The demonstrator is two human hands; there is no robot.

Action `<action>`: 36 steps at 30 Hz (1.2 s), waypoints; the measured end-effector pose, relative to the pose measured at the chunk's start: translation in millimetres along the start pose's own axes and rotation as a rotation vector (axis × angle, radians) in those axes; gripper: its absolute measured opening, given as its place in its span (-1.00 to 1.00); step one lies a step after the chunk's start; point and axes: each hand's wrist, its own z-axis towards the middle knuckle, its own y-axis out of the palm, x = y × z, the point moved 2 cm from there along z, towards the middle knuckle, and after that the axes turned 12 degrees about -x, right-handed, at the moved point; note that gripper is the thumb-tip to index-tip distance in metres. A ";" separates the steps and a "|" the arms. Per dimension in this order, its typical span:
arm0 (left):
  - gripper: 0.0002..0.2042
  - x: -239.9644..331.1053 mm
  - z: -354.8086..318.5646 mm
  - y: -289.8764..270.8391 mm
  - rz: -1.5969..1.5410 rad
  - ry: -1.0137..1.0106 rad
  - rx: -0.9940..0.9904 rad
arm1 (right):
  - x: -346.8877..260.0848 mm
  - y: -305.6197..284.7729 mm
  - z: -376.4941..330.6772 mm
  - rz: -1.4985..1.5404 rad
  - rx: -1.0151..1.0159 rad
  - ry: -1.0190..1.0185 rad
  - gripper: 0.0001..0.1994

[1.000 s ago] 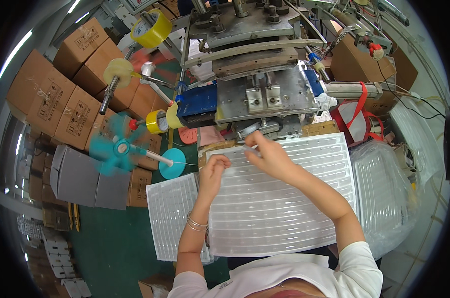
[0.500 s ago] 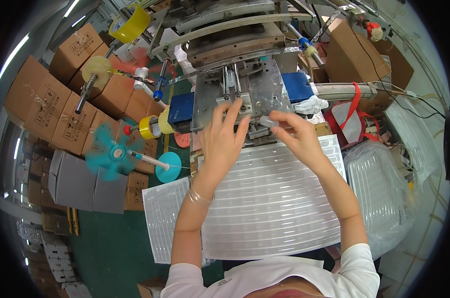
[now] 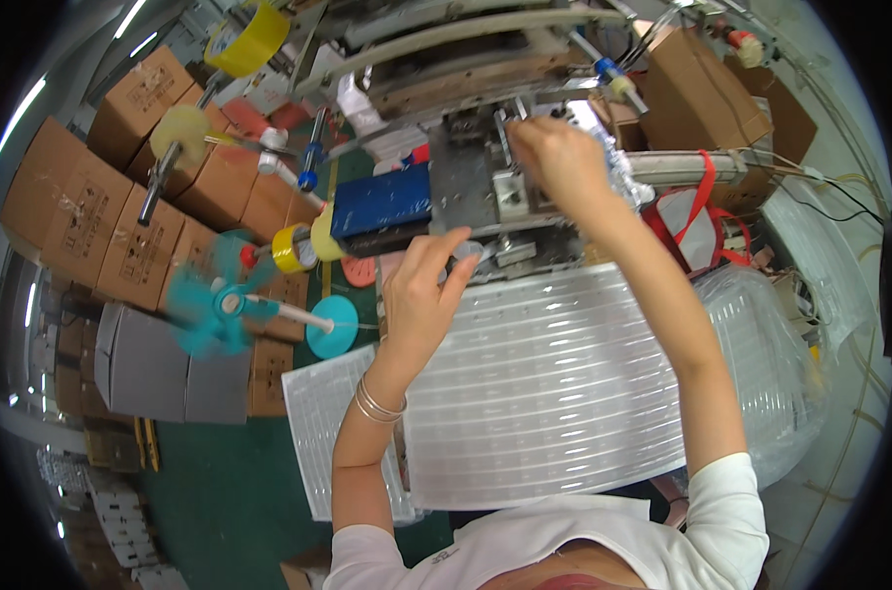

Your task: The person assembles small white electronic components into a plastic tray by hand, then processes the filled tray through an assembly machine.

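My left hand [image 3: 418, 300] is at the near left of a press machine's metal plate [image 3: 463, 182]. Its thumb and fingers close on a small clear plastic piece [image 3: 468, 254]. Farther forward, my right hand [image 3: 567, 165] reaches over the plate to the pair of metal rods [image 3: 505, 136]. Its fingers are bent together at the rods, and whatever they grip is hidden behind the hand. A small metal block [image 3: 511, 195] sits on the plate at the rods' near end.
A ribbed clear plastic sheet [image 3: 544, 393] lies before me, with a smaller one [image 3: 343, 433] at its left. A blue block [image 3: 382, 202] flanks the plate. At left are a spinning teal fan [image 3: 232, 301], tape rolls [image 3: 291, 248] and cardboard boxes [image 3: 67, 211].
The clear piece has passed from my right hand to my left. My right hand has moved forward to the rods. The metal plate has shifted right, exposing more of the blue block.
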 end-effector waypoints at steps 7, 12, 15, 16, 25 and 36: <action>-0.69 -64.1 -81.8 -5.7 0.245 -0.149 -0.172 | -16.3 -17.6 -31.7 0.224 0.177 -0.078 -0.71; -0.72 -89.1 -111.7 6.2 0.468 -0.163 -0.443 | -90.9 49.0 -104.5 0.449 -0.410 -0.311 -0.69; -0.73 -98.4 -117.2 19.5 0.448 -0.103 -0.509 | -120.5 90.7 -137.0 0.356 -0.506 -0.386 -0.73; -0.74 -99.0 -118.4 21.8 0.385 -0.080 -0.511 | -126.7 101.4 -144.0 0.240 -0.570 -0.423 -0.77; -0.66 -77.8 -115.5 26.4 0.189 -0.297 -0.374 | -115.6 100.4 -152.2 0.183 -0.664 -0.409 -0.85; -0.83 -81.7 -109.1 43.1 0.321 -0.014 -0.344 | -66.0 34.5 -119.0 0.706 -0.595 0.063 -0.85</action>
